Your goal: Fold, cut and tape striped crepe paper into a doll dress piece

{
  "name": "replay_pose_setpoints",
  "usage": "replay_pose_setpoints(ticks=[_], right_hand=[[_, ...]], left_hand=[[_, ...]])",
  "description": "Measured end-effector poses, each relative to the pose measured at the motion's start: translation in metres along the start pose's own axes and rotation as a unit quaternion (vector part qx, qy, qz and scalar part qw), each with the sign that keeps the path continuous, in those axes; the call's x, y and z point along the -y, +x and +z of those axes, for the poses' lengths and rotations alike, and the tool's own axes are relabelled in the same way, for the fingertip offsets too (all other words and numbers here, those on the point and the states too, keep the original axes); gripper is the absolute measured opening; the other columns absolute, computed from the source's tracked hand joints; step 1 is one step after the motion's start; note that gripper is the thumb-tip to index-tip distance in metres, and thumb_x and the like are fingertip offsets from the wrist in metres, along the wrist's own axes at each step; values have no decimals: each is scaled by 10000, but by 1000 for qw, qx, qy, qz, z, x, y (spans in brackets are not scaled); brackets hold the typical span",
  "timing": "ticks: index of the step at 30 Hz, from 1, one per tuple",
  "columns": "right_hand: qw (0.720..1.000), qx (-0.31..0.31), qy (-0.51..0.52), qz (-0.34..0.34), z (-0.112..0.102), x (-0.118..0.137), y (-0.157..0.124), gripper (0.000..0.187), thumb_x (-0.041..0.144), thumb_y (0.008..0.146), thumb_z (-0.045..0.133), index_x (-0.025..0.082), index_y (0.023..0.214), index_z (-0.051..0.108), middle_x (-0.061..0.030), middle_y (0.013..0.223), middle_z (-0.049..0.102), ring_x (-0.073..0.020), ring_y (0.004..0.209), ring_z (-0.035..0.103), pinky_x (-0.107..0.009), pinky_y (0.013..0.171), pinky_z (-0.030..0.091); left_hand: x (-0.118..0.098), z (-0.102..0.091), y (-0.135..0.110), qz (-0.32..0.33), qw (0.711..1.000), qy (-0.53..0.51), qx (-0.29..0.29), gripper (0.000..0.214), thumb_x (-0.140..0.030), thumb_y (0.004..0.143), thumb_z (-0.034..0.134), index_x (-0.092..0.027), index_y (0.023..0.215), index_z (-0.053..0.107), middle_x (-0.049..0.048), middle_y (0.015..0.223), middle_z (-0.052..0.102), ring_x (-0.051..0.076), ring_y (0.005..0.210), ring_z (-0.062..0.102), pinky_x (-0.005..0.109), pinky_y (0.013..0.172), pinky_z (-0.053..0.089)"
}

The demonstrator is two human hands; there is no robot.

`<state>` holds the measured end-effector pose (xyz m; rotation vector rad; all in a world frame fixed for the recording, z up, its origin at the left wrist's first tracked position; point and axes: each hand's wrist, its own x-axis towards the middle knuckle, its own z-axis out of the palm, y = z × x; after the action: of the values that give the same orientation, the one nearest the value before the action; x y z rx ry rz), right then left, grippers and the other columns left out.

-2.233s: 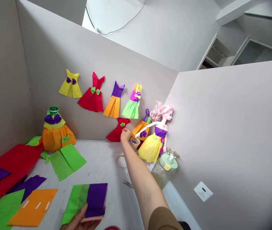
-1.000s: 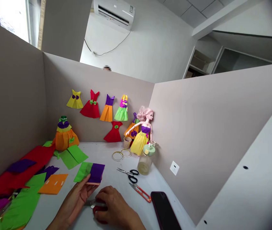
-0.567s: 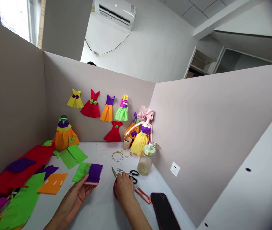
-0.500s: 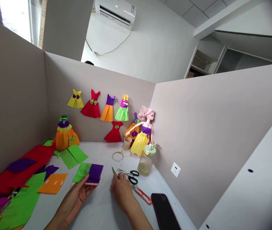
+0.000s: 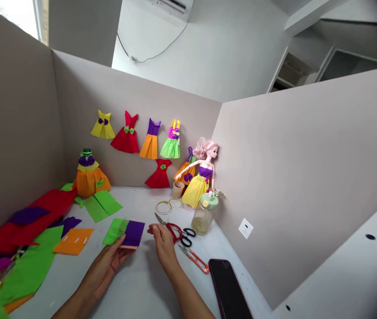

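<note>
The fingers [image 5: 121, 248] of the left hand [image 5: 104, 270] are being curled under a folded paper block [image 5: 125, 233], green on one half and purple on the other, and the block is being gripped by its near edge, out over the counter [image 5: 135, 288]. Just to the right, the fingers [image 5: 153, 230] of the right hand [image 5: 163, 244] are being held loosely apart, with no clench to be seen. Red-handled scissors [image 5: 173, 231] are being shown right at those fingertips, blades angled up and left; whether contact is being made cannot be told.

Beside them, black-handled scissors [image 5: 188, 237] and orange-handled thread snips [image 5: 193, 259] are being kept on the counter, with a dark phone [image 5: 228, 290] lying nearer the right wall. Farther out, a clear jar with a green lid [image 5: 204, 215], two thin rings [image 5: 168, 204] and a small cup [image 5: 178, 189] are being passed by the eye, next to a pink-haired doll [image 5: 198, 186] in a yellow paper skirt. Red, green and orange paper sheets [image 5: 25, 219] are being spread across the left side, below an orange paper gown [image 5: 90, 181], while paper dresses [image 5: 148, 139] are being displayed along the back wall.
</note>
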<state>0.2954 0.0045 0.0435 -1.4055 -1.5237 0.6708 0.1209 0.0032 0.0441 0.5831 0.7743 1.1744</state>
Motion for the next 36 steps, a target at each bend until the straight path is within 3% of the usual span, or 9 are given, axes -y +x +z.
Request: replay_pose_setpoints(ticks=[2, 5, 8, 12, 17, 21, 24, 28, 36], right_hand=[[994, 44, 97, 28, 5, 4, -5, 504, 508, 992, 315, 144, 1042, 659, -104, 928, 697, -204, 865, 665, -324, 770, 528], [973, 81, 207, 70, 12, 6, -9, 457, 583, 850, 572, 152, 971, 660, -52, 830, 683, -169, 736, 647, -282, 688, 522], [952, 82, 276, 104, 13, 5, -9, 441, 542, 668, 768, 155, 846, 655, -13, 727, 654, -128, 609, 584, -252, 610, 480], [934, 51, 329, 130, 7, 4, -5, 407, 493, 614, 809, 158, 720, 605, 21, 609, 594, -99, 535, 524, -245, 580, 462], [921, 21, 366, 133, 3, 10, -6, 421, 496, 619, 818, 169, 778, 606, 18, 730, 612, -110, 660, 571, -266, 688, 514], [911, 88, 375, 151, 3, 16, -12, 501, 558, 677, 777, 152, 948, 662, -44, 865, 665, -146, 732, 621, -309, 700, 533], [908, 119, 368, 164, 6, 16, -15, 505, 528, 645, 811, 126, 924, 689, -41, 779, 666, -127, 635, 603, -297, 661, 517], [913, 99, 361, 164, 9, 12, -13, 447, 480, 602, 841, 115, 808, 685, -17, 681, 643, -107, 565, 575, -275, 628, 495], [928, 71, 338, 140, 9, 14, -11, 437, 478, 610, 831, 115, 804, 685, -18, 669, 651, -121, 583, 587, -270, 626, 490]], left_hand=[[1, -1, -1, 1, 1000, 11, 22, 188, -166, 878, 644, -95, 1036, 718, 142, 1060, 750, 221, 926, 725, 328, 861, 595], [2, -1, -2, -4, 998, 20, 56, 289, -249, 861, 686, -101, 1108, 710, 148, 1156, 721, 246, 1046, 690, 325, 904, 576], [3, -1, -4, -21, 998, 27, 59, 325, -287, 833, 720, -107, 1104, 719, 141, 1181, 713, 256, 1073, 675, 330, 913, 574], [2, -1, -3, -26, 998, 30, 52, 254, -266, 820, 734, -94, 1007, 740, 132, 1071, 747, 224, 996, 696, 305, 918, 569], [-2, -3, 0, 15, 1000, 2, 21, 116, -241, 814, 731, -127, 834, 726, 76, 914, 760, 179, 869, 711, 301, 883, 582], [-3, 0, -2, 13, 999, 3, 37, 173, -256, 781, 760, -115, 875, 725, 107, 973, 757, 215, 949, 707, 313, 904, 566], [-2, 3, -7, 0, 998, 15, 59, 235, -294, 772, 769, -108, 911, 728, 125, 1006, 754, 238, 1002, 694, 309, 912, 552], [-2, 3, -8, -7, 997, 25, 70, 216, -315, 776, 767, -126, 872, 727, 110, 974, 756, 222, 968, 698, 294, 903, 546], [-1, -4, 2, 9, 1000, -3, -2, 53, -166, 795, 732, -160, 844, 711, 37, 881, 739, 155, 808, 698, 257, 825, 580]])
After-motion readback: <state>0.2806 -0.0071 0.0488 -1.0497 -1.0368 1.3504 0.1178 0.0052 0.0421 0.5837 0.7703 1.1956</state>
